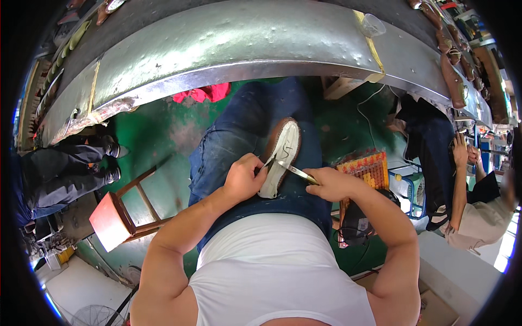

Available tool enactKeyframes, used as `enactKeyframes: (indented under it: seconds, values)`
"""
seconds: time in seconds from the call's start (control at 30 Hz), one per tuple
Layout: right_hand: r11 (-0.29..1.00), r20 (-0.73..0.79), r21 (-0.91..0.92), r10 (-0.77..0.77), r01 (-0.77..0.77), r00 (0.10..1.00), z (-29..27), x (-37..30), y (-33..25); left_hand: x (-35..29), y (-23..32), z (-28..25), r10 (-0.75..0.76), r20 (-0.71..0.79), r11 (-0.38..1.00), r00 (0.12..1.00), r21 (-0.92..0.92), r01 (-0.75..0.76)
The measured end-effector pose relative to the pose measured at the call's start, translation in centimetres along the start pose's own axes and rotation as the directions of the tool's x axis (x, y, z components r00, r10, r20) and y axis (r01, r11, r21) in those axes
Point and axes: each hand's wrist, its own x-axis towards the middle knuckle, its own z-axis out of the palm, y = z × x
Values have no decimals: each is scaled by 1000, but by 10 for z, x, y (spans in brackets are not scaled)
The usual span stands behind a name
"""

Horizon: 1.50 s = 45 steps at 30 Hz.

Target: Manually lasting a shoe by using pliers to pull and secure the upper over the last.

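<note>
The shoe (283, 152) points away between the nearer left hand (244, 177), fingertips pressed together, and the right hand (333, 183), pinching a tool (297, 171).

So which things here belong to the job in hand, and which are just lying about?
In the job:
- white shoe with brown edging
- bladed tool, gripped in the right hand
- left hand, close against the shoe

Apparently just lying about:
- red cloth on the floor
- clear cup on the metal bench
- red-seated wooden stool
</note>
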Motion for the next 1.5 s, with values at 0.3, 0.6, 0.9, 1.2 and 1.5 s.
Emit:
enactKeyframes:
  seconds: [0.3, 0.6, 0.9, 1.2, 1.5]
  values:
    - [938, 340, -323, 241, -128, 909, -55, 33, -32, 5, -31, 37, -100, -83, 960, 992, -272, 74]
    - [870, 1, -454, -217, 194, 976, -26, 44, 47, 11, -55, 39, -74, 400, 891, 914, -385, 241]
    - [923, -6, -329, -211, 198, 977, -38, 28, 38, 21, -60, 45, -43, 393, 856, 918, -459, 237]
    - [998, 33, -68, 4, -2, 999, -44, 34, 26, 12, -50, 53, -136, 231, 939, 963, -279, 200]
    - [734, 225, 614, 189, -290, 956, -5, 38, 59, 17, -31, 41, 73, 192, 997, 979, -43, -66]
